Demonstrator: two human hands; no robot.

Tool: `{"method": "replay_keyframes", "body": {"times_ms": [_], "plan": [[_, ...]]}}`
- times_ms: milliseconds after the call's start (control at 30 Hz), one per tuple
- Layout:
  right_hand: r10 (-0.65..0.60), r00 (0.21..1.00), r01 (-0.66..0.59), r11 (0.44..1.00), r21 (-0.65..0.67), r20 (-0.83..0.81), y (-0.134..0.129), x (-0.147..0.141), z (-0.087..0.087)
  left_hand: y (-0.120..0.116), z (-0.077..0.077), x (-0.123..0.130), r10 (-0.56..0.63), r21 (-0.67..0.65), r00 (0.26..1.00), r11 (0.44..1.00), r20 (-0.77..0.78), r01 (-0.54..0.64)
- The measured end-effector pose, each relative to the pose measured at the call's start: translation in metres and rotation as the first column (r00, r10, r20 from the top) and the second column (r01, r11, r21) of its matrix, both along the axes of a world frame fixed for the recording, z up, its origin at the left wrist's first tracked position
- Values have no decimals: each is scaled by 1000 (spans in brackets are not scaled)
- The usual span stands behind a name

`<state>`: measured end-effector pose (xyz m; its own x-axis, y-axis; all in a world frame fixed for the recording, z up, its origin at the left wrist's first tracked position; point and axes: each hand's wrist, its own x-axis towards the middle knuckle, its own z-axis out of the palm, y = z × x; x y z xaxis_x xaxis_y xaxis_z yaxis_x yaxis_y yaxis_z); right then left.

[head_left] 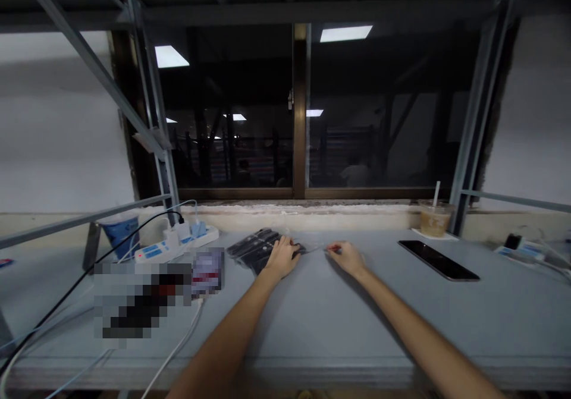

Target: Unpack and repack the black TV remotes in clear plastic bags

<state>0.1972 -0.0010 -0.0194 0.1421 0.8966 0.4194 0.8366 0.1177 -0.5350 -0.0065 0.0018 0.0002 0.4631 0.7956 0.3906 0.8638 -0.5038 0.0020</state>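
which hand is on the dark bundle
The left hand, resting on the dark bundle; the right hand is farther right, nearer the black phone.

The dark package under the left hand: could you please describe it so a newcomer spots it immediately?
On the grey tabletop below the window, find the left hand. Under it lies the dark package, right of the white power strip. Unlike the smooth black phone, it is creased, with pale spots.

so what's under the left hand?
A dark packet: its left side shows beyond the left hand, with small pale spots on it. The part beneath the palm is covered, so I can't tell what's there.
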Motion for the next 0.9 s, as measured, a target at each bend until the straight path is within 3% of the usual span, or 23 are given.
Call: {"method": "replay_keyframes", "body": {"times_ms": [133, 233, 567, 733, 900], "plan": [[-19, 1000, 19, 1000, 1, -17, 6, 6, -4, -4, 2, 4, -188, 8, 982, 982, -13, 188], [-29, 999, 28, 1000, -8, -30, 10, 11, -6, -7, 3, 10, -239, 24, 971, 971, 2, 239], [34, 994, -29, 998, 49, -100, 20, 13, -7, -5, -3, 8, 37, -51, 997, 998, 64, -34], [32, 991, -23, 997, 68, -130, 15, 9, -3, -3, -2, 7, 28, -35, 999, 999, 43, -27], [53, 963, -50, 999, 19, -263, 10, 3, 2, -4, 1, 8, 6, -17, 996, 1000, 90, -5]]}}
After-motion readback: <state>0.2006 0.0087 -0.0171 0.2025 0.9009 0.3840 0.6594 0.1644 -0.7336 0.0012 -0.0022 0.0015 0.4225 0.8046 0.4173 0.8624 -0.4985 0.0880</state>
